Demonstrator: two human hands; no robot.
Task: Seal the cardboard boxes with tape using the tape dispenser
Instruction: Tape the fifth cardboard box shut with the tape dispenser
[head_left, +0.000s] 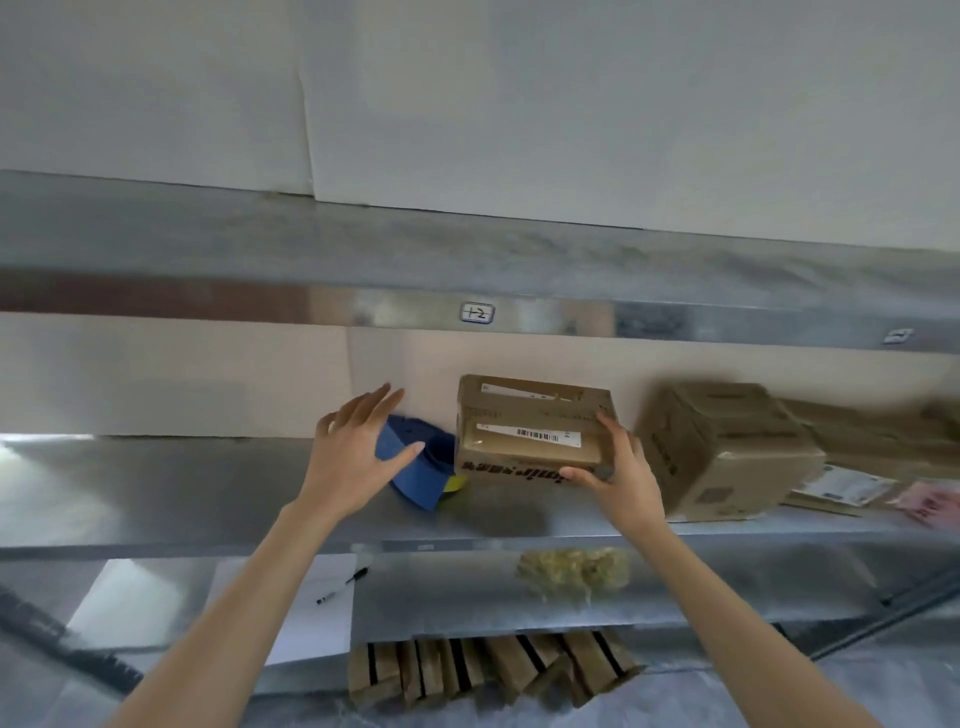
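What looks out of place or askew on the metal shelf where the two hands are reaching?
Two things stand out. The larger cardboard box sits tilted and turned at an angle, not square to the shelf. The small box in the right hand shows its printed lettering upside down. The left hand is open over a blue object.

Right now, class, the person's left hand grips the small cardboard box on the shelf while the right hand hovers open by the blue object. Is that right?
No, the hands are swapped. In the head view the right hand grips the small cardboard box on the metal shelf, and the left hand hovers open by the blue object.
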